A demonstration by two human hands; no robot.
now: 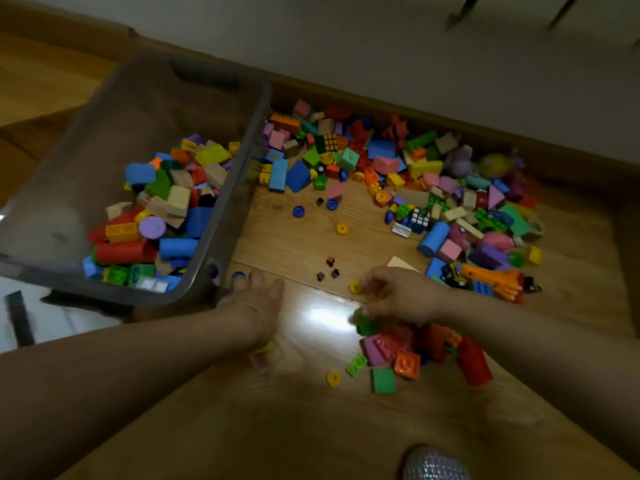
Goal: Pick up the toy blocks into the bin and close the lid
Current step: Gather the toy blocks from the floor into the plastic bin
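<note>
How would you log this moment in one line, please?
left hand: open, beside bin | right hand: touches yellow ring | blocks: many on floor

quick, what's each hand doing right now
left hand: open, fingers straight, holding nothing
right hand: fingers curled, seems to pinch a yellow ring

Bare floor [294,244] lies open between bin [225,216] and blocks [450,188].
</note>
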